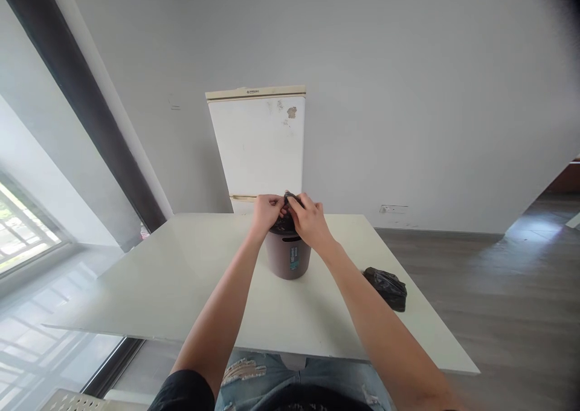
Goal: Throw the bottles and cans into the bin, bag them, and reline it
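A small brown bin (287, 258) with a label on its side stands on the white table (181, 278). A black bag (286, 221) rises out of its top. My left hand (266, 211) and my right hand (307, 217) are both above the bin, fingers pinched on the gathered top of the black bag. The two hands touch each other over the bin's mouth, hiding most of the bag's upper part.
A second crumpled black bag (387, 287) lies on the table to the right of the bin. A white fridge (258, 148) stands against the grey wall behind the table. A large window (27, 236) is at the left; wooden floor at the right.
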A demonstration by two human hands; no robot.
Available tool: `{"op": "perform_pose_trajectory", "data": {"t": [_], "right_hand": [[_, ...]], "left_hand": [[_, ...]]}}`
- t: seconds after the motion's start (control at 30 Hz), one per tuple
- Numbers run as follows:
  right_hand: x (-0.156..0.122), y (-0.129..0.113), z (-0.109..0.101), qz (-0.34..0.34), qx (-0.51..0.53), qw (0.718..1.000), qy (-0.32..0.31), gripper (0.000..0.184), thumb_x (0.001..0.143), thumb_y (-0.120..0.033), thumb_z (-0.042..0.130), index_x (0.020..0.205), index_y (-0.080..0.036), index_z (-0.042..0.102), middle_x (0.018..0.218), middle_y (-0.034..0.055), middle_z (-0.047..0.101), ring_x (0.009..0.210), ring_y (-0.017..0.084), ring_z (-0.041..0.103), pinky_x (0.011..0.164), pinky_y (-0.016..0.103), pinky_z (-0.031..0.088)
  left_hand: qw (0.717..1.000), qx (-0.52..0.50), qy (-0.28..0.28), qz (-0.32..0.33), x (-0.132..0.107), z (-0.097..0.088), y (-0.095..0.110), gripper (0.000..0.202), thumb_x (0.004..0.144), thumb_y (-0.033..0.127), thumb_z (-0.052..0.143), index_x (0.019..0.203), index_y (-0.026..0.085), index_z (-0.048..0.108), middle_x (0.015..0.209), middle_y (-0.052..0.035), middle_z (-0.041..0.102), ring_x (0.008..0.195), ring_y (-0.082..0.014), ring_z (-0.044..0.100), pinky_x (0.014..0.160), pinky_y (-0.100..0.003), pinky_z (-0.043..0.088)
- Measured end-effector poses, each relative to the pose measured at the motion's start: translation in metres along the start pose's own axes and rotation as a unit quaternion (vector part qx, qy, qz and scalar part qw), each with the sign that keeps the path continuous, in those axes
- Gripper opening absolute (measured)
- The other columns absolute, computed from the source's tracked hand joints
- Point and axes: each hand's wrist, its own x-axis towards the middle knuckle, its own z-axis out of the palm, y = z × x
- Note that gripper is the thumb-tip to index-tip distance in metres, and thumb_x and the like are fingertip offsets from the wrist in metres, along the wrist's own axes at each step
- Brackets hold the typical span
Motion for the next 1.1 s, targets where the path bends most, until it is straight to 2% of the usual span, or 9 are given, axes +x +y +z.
{"op": "perform_pose_trajectory", "data": {"t": [0.07,0.23,0.3,0.43,0.6,0.7,0.9,1.0,1.1], "right_hand": [[0.003,0.003,-0.002,-0.005,0.016,1.000,-0.009,0.040,0.112,-0.031,0.039,0.148,-0.022,0.055,0.124,0.0131,0.066,0.113,0.027,0.061,0.083,0.038,0.036],[0.014,0.014,-0.008,0.024,0.036,0.999,-0.031,0.024,0.109,-0.030,0.047,0.099,-0.021,0.067,0.106,0.0084,0.070,0.101,0.025,0.062,0.084,0.039,0.035],[0.017,0.018,-0.011,0.019,0.047,0.998,-0.027,0.024,0.108,-0.029,0.050,0.092,-0.021,0.066,0.102,0.0069,0.069,0.098,0.024,0.061,0.084,0.039,0.036],[0.018,0.027,-0.017,0.018,0.061,0.997,0.035,0.019,0.103,-0.029,0.058,0.089,-0.022,0.069,0.120,0.0095,0.064,0.105,0.026,0.057,0.087,0.042,0.041],[0.007,0.045,-0.017,0.066,-0.007,0.997,0.039,0.025,0.102,-0.027,0.056,0.083,-0.021,0.070,0.122,0.0142,0.060,0.105,0.030,0.053,0.082,0.046,0.043],[-0.002,0.058,-0.013,0.075,-0.038,0.996,0.029,0.027,0.102,-0.027,0.054,0.081,-0.020,0.070,0.121,0.0154,0.060,0.102,0.030,0.053,0.079,0.045,0.044],[-0.022,0.078,-0.007,0.091,-0.054,0.994,0.035,0.029,0.101,-0.026,0.051,0.078,-0.020,0.067,0.119,0.0165,0.062,0.100,0.030,0.053,0.074,0.043,0.042],[-0.025,0.080,-0.007,0.117,-0.018,0.992,0.051,0.028,0.099,-0.027,0.052,0.075,-0.021,0.063,0.117,0.0166,0.064,0.101,0.031,0.054,0.075,0.044,0.042],[-0.018,0.073,-0.012,0.154,0.106,0.979,0.080,0.026,0.098,-0.030,0.052,0.074,-0.022,0.059,0.111,0.0151,0.067,0.095,0.029,0.057,0.079,0.044,0.045]], "left_hand": [[0.998,0.014,-0.060,0.008,0.002,-0.005,0.003,0.028,0.087,0.016,0.064,0.059,0.017,0.067,0.050,0.0017,0.062,0.045,-0.0113,0.058,0.048,-0.022,0.046],[0.990,0.036,-0.130,0.031,0.004,-0.010,0.007,0.019,0.080,0.014,0.068,0.062,0.017,0.073,0.059,0.0000,0.070,0.052,-0.0141,0.064,0.054,-0.024,0.051],[0.993,0.034,-0.103,0.038,0.005,-0.010,0.005,0.014,0.083,0.019,0.069,0.074,0.018,0.080,0.071,-0.0025,0.077,0.062,-0.0171,0.070,0.062,-0.027,0.057],[0.998,0.035,0.031,0.029,0.008,-0.016,-0.005,0.017,0.087,0.028,0.072,0.094,0.019,0.085,0.092,-0.0082,0.083,0.084,-0.0242,0.078,0.077,-0.035,0.062],[0.988,0.072,0.136,0.014,0.005,-0.033,-0.027,0.018,0.087,0.024,0.073,0.099,0.024,0.086,0.092,-0.0067,0.084,0.102,-0.0288,0.077,0.096,-0.042,0.059],[0.981,0.090,0.171,0.001,0.000,-0.043,-0.044,0.022,0.087,0.024,0.071,0.104,0.025,0.085,0.089,-0.0054,0.083,0.101,-0.0276,0.077,0.099,-0.041,0.056],[0.971,0.115,0.208,-0.033,-0.005,-0.057,-0.072,0.023,0.085,0.027,0.070,0.104,0.024,0.083,0.082,-0.0051,0.080,0.090,-0.0256,0.077,0.082,-0.035,0.056],[0.969,0.119,0.216,-0.030,-0.004,-0.059,-0.072,0.021,0.084,0.027,0.071,0.101,0.024,0.083,0.080,-0.0047,0.079,0.086,-0.0248,0.076,0.082,-0.034,0.056],[0.969,0.114,0.219,-0.007,-0.004,-0.058,-0.058,0.018,0.086,0.030,0.072,0.100,0.024,0.081,0.083,-0.0047,0.080,0.090,-0.0246,0.077,0.086,-0.034,0.056]]}}
